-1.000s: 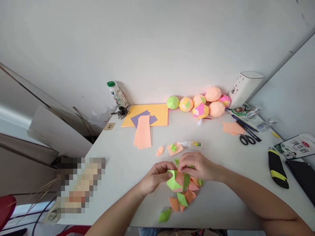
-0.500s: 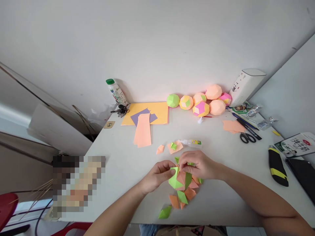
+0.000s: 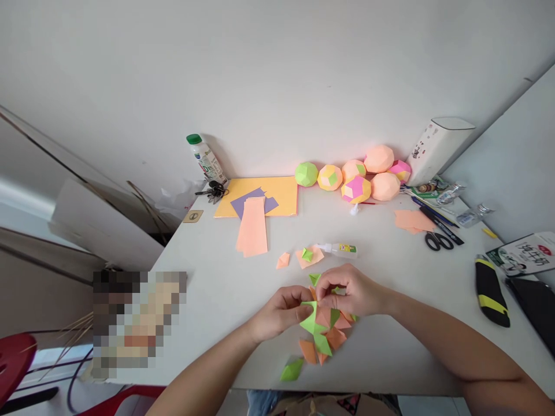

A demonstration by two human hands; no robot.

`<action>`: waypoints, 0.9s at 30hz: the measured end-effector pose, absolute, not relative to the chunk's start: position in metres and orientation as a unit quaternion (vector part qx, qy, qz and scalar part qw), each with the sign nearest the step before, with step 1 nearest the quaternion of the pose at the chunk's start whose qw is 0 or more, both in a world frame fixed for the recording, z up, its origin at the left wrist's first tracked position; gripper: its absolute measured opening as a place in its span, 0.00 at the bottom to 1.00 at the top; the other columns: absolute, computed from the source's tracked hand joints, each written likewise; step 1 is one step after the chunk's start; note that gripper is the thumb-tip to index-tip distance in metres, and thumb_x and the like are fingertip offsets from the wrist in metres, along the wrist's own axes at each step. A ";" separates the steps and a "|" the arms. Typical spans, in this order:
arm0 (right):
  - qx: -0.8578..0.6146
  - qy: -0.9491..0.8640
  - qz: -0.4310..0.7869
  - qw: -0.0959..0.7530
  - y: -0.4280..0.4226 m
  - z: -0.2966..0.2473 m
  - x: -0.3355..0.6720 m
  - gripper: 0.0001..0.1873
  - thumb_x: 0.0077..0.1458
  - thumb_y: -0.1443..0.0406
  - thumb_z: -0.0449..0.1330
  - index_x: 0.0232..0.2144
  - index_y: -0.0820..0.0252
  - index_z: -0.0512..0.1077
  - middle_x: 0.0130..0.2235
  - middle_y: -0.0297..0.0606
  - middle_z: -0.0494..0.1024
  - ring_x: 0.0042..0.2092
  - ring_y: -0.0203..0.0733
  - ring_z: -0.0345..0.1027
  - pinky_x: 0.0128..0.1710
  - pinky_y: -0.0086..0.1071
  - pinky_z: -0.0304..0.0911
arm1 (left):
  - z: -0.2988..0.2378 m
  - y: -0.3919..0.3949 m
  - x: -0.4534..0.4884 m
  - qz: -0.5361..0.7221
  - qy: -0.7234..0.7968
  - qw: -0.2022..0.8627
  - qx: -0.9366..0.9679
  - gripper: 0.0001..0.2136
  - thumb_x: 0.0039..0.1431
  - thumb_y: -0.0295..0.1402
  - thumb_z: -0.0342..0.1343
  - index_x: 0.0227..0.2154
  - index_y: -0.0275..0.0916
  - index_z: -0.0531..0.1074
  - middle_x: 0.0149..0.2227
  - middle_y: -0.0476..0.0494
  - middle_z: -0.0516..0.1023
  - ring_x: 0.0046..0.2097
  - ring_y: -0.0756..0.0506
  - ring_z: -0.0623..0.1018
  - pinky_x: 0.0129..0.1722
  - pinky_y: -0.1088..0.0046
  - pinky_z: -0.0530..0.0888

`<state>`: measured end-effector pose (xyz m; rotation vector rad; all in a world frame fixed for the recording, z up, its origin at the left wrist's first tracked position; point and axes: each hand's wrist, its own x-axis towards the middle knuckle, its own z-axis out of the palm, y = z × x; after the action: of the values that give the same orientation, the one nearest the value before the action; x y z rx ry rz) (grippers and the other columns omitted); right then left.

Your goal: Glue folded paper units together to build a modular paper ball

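Note:
Between my hands is a partly joined piece of folded paper (image 3: pixel 309 322) in green and orange. My left hand (image 3: pixel 284 312) pinches its green side, thumb on top. The fingertips of my right hand (image 3: pixel 347 292) pinch its upper edge close to the left fingers; the exact spot is partly covered. Loose folded paper units lie beneath and around: a green one (image 3: pixel 292 370) near the front edge, an orange one (image 3: pixel 307 351) beside it, and several more under the right hand. A glue bottle (image 3: pixel 340 249) lies on its side just beyond, near a small green unit (image 3: pixel 307 254) on an orange paper scrap.
Several finished paper balls (image 3: pixel 356 189) sit along the wall. Orange paper strips (image 3: pixel 254 228) lie on a yellow pad (image 3: pixel 284 193), near keys and a bottle (image 3: pixel 206 159). At right are scissors (image 3: pixel 437 241), pens, a black-and-yellow tool (image 3: pixel 492 294) and a white container (image 3: pixel 440 147).
Both hands keep their pinch on the paper piece, which has tilted and dropped slightly. My left hand has moved a little right and down. The whole view has shifted slightly.

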<state>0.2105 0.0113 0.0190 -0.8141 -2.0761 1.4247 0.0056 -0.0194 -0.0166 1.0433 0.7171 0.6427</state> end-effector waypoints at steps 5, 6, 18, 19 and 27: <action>-0.319 -0.730 0.559 0.231 0.010 0.016 0.210 0.03 0.50 0.67 0.62 0.26 0.61 0.73 0.28 0.35 0.77 0.31 0.36 0.69 0.30 0.28 0.65 | -0.014 -0.019 0.007 0.287 0.315 0.761 0.489 0.14 0.50 0.41 0.60 0.23 0.35 0.68 0.24 0.50 0.65 0.27 0.51 0.62 0.29 0.73 0.59; -0.324 -0.722 0.567 0.229 0.010 0.015 0.210 0.03 0.50 0.66 0.62 0.26 0.61 0.73 0.28 0.35 0.77 0.31 0.36 0.69 0.31 0.28 0.65 | -0.014 -0.019 0.007 0.287 0.314 0.760 0.491 0.14 0.50 0.41 0.59 0.23 0.35 0.67 0.24 0.50 0.64 0.27 0.51 0.61 0.29 0.73 0.58; -0.353 -0.681 0.597 0.235 0.009 0.012 0.208 0.05 0.49 0.65 0.63 0.26 0.61 0.74 0.29 0.37 0.77 0.31 0.37 0.70 0.31 0.30 0.66 | -0.015 -0.020 0.006 0.289 0.334 0.755 0.484 0.15 0.50 0.41 0.59 0.22 0.35 0.64 0.22 0.52 0.60 0.26 0.52 0.59 0.27 0.74 0.55; -0.354 -0.679 0.599 0.235 0.009 0.012 0.208 0.05 0.49 0.65 0.63 0.26 0.61 0.74 0.29 0.37 0.77 0.32 0.38 0.70 0.31 0.30 0.66 | -0.015 -0.020 0.006 0.290 0.335 0.756 0.482 0.15 0.50 0.41 0.60 0.22 0.35 0.64 0.22 0.52 0.60 0.26 0.53 0.59 0.27 0.74 0.55; -0.358 -0.655 0.621 0.241 0.007 0.005 0.205 0.03 0.48 0.67 0.63 0.27 0.60 0.70 0.27 0.33 0.72 0.28 0.34 0.65 0.27 0.28 0.62 | -0.017 -0.020 0.007 0.292 0.345 0.754 0.476 0.16 0.49 0.44 0.60 0.25 0.34 0.69 0.24 0.50 0.65 0.27 0.51 0.63 0.29 0.74 0.58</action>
<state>0.2047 0.0070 0.0046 -0.9778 -1.7908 1.6978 0.0073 -0.0200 -0.0171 1.0396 0.7521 0.6381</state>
